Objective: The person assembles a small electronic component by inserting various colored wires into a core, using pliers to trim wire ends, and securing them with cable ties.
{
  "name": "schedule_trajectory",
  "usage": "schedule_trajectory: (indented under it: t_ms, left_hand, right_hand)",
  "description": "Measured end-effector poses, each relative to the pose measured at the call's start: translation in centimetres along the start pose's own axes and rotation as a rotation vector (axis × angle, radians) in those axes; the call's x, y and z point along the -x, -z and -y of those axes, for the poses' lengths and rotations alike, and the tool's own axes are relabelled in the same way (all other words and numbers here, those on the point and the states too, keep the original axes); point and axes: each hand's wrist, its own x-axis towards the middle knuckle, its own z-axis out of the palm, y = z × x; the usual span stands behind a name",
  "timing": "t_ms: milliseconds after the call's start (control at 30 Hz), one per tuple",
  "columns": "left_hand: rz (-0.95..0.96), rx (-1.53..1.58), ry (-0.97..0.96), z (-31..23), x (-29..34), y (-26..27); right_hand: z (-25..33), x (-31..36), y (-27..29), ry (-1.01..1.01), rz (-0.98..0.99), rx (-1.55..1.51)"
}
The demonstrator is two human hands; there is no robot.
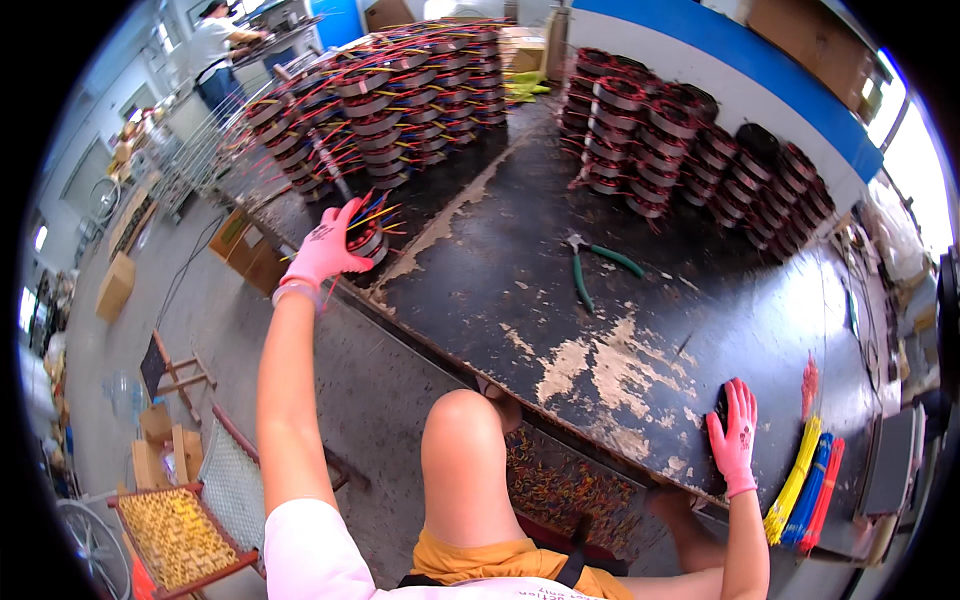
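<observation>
My left hand (328,245), in a pink glove, reaches out to the table's left edge. Its thumb and fingers are wrapped round a motor stator (369,244), a metal ring with red windings and loose red, yellow and blue wires. My right hand (736,436), gloved in pink as well, lies flat near the table's front right, fingers stretched out. A small dark patch shows beside its thumb; what it is I cannot tell. Cutting pliers with green handles (590,262) lie spread on the tabletop between the hands.
Stacks of wired stators (375,110) stand at the back left, and more stator stacks (660,140) along the back right. Yellow, blue and red wire bundles (808,485) lie beyond my right hand. Wire scraps (570,490) litter the floor below the worn black table (470,300). A person (213,55) works far off.
</observation>
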Motion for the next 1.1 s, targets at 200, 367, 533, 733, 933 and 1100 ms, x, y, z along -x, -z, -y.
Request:
schedule_trajectory:
  t_ms: [200, 367, 533, 733, 933, 1100]
  left_hand:
    - [-0.088, 0.033, -0.085, 3.4, 0.2, -0.4]
    - [-0.058, -0.121, -0.074, 2.1, -0.2, -0.1]
    - [-0.438, -0.278, -0.389, -6.7, 1.1, -2.5]
    - [-0.129, 0.277, -0.587, -17.5, 3.2, -12.2]
    - [0.076, 0.207, -0.589, -21.2, 4.1, -14.4]
    - [0.111, 0.153, -0.593, -20.9, 4.3, -13.6]
  right_hand:
    - [1.0, -1.0, 0.7, 0.024, -0.029, -0.012]
    - [0.2, -0.7, 0.4, 0.026, -0.040, -0.013]
    - [-0.5, -4.3, 1.0, -0.115, -0.068, -0.313]
    - [3.1, -21.5, 0.0, -0.212, -0.003, -0.968]
    - [1.5, -36.4, -4.9, -0.163, -0.072, -1.165]
    - [3.9, -42.4, -7.6, -0.040, 0.035, -1.116]
